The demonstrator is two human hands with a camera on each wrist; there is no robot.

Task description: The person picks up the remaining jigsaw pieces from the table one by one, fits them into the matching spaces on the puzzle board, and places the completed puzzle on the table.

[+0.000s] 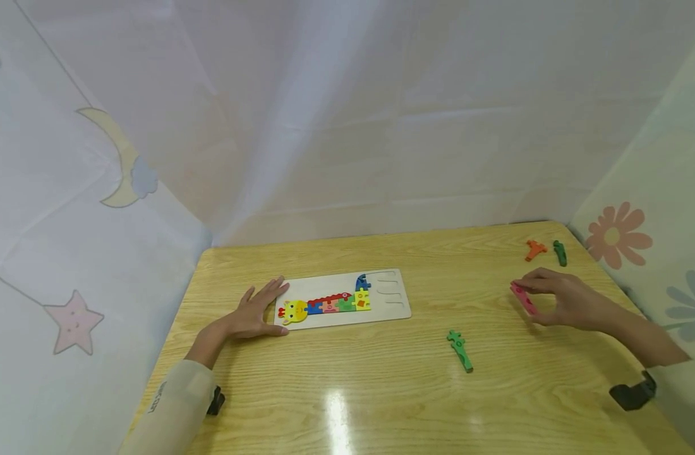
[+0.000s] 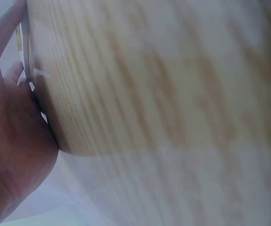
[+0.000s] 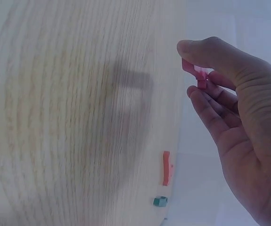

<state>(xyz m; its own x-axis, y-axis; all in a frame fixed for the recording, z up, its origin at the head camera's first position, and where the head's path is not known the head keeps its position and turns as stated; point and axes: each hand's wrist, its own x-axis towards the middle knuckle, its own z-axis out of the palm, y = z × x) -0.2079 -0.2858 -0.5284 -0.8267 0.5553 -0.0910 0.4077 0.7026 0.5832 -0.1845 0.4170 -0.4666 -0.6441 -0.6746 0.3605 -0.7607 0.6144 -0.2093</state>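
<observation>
A white puzzle board [image 1: 325,284] lies on the table, with a yellow giraffe head [image 1: 294,311] at its left end. Red, blue, pink, green and yellow pieces are set beside the head, and outlined slots show at the right end. My left hand [image 1: 255,314] rests at the board's left end with fingers spread, thumb by the near edge and fingertips by the far edge. Above the table on the right, my right hand [image 1: 569,298] pinches a pink puzzle piece [image 1: 524,298] between thumb and fingers. In the right wrist view the same pink piece [image 3: 201,75] is partly covered by the thumb.
A light green puzzle piece [image 1: 459,351] lies right of the board, nearer to me. Toward the back right corner are an orange piece [image 1: 534,250] and a dark green piece [image 1: 560,253]. Pale printed cloth [image 1: 416,145] hangs behind the wooden table [image 1: 381,392].
</observation>
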